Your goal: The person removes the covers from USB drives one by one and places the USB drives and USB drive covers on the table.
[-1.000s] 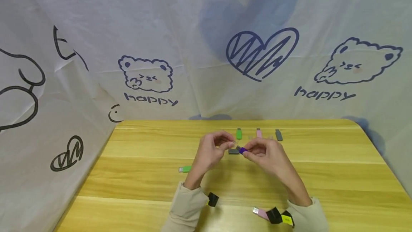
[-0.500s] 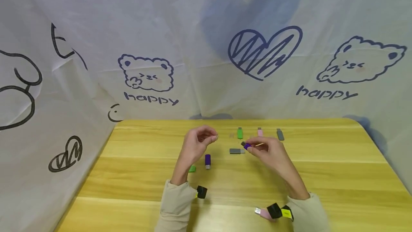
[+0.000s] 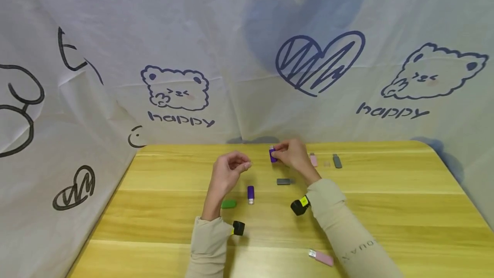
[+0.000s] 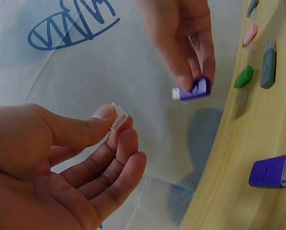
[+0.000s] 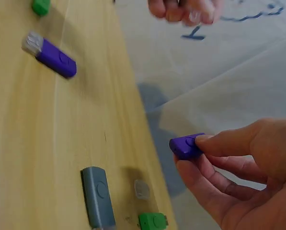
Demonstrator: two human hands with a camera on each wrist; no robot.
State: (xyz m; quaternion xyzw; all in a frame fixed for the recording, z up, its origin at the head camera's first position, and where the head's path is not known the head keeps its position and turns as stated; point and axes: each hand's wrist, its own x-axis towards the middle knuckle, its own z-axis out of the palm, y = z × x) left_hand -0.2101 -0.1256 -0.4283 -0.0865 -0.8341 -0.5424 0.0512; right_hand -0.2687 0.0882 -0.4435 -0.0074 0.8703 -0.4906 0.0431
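My right hand [image 3: 294, 155] pinches a purple USB flash drive [image 3: 272, 154] between thumb and fingers, above the far part of the table. In the left wrist view this drive's connector end [image 4: 176, 93] points left. My left hand [image 3: 225, 175] pinches a small clear plastic cap [image 4: 120, 117] between thumb and index finger, raised above the table. Below and right of it lies a second purple flash drive [image 3: 251, 194], its connector toward me. A grey flash drive [image 3: 283, 181] lies between the hands. A green flash drive [image 3: 229, 204] sits near my left wrist.
Along the back lie a pink drive [image 3: 313, 160], a grey drive [image 3: 337, 161] and a green one [image 4: 244, 76], hidden behind my right hand in the head view. Loose clear caps [image 5: 142, 189] lie nearby. Another pink drive [image 3: 322, 258] is at the front. A cloth wall [image 3: 239, 98] stands behind.
My hands have drawn apart, and the clear cap has come away with my left hand. My right hand has carried the purple drive to the back and left, turning it.
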